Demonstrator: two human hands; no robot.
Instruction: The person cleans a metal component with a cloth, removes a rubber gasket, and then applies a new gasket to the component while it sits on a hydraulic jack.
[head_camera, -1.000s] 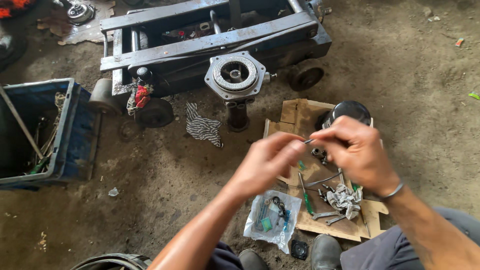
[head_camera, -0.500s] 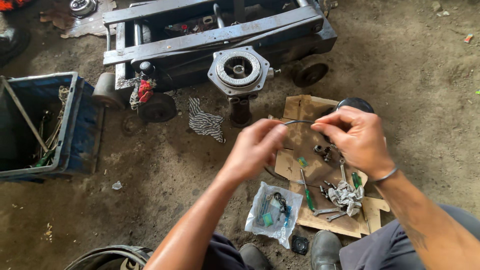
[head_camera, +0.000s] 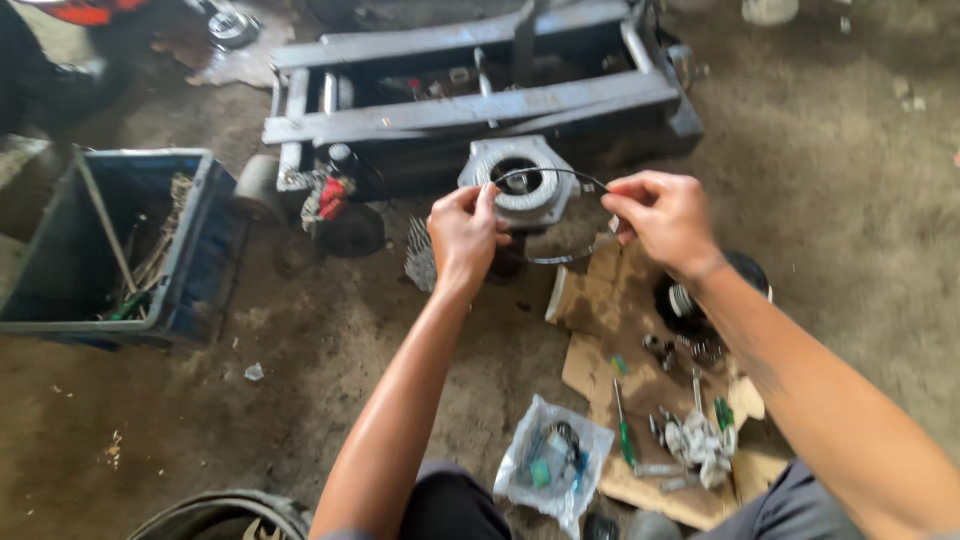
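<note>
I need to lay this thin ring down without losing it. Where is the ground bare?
Bare dirt lies between the blue crate and the plastic bag, and right of the cardboard. The cardboard's near end is crowded with small parts.

Motion blur smears the thin black ring (head_camera: 553, 215), and the tyre (head_camera: 225, 512) is cut off at the bottom edge.

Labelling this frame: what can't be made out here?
Head view, the only one:
- thin black ring: motion-blurred; material unclear.
- left hand fingers: grip on the ring hidden by the hand's back.
- clear plastic bag: contents too small and blurred.
- blue crate: inside shadowed.
- dark round part: half behind the right hand's forearm.
</note>
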